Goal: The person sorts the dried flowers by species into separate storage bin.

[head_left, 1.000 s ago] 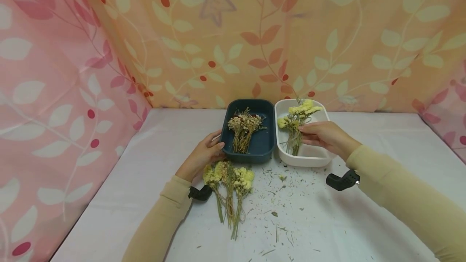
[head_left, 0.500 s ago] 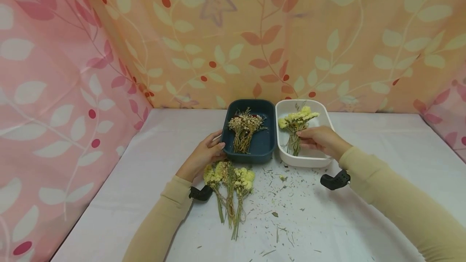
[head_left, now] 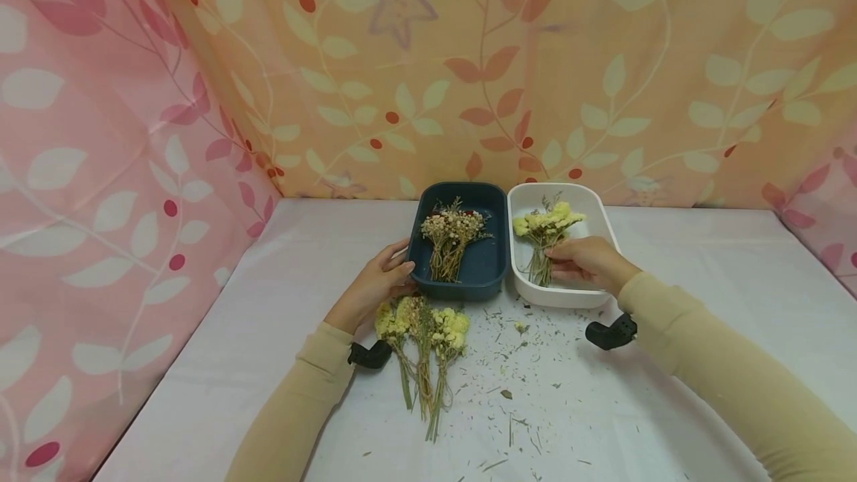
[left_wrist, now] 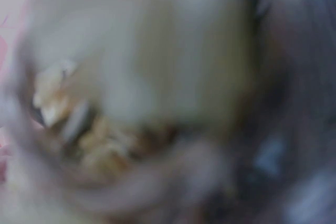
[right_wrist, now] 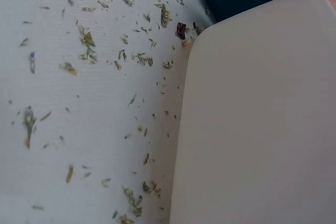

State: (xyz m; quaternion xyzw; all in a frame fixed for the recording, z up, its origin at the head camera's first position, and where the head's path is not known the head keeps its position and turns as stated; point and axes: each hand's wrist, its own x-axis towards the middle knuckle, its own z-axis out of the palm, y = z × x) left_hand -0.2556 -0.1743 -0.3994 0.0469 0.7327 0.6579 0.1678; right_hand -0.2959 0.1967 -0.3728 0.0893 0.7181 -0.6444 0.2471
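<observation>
In the head view my right hand [head_left: 589, 262] pinches the stems of a bunch of dried yellow flowers [head_left: 549, 222] inside the white tray [head_left: 605, 225]. The flower heads lie toward the tray's far side. My left hand [head_left: 371, 285] rests its fingers and thumb against the near left corner of the dark blue tray [head_left: 495, 251]. Several bunches of small cream dried flowers [head_left: 451, 233] lie in that tray. Below the left hand, more tied yellow bunches [head_left: 422, 329] lie on the table. The left wrist view is mostly blur; neither wrist view clearly shows fingers.
The two trays stand side by side near the patterned back cloth [head_left: 415, 80]. Leaf and stem crumbs [head_left: 509, 393] are scattered over the white tabletop [head_left: 643, 422] in front of them. A pink patterned cloth [head_left: 114, 169] walls the left side.
My right hand has lowered slightly and moved a little left, laying the yellow bunch down flatter in the white tray while still pinching it. The left hand stays put.
</observation>
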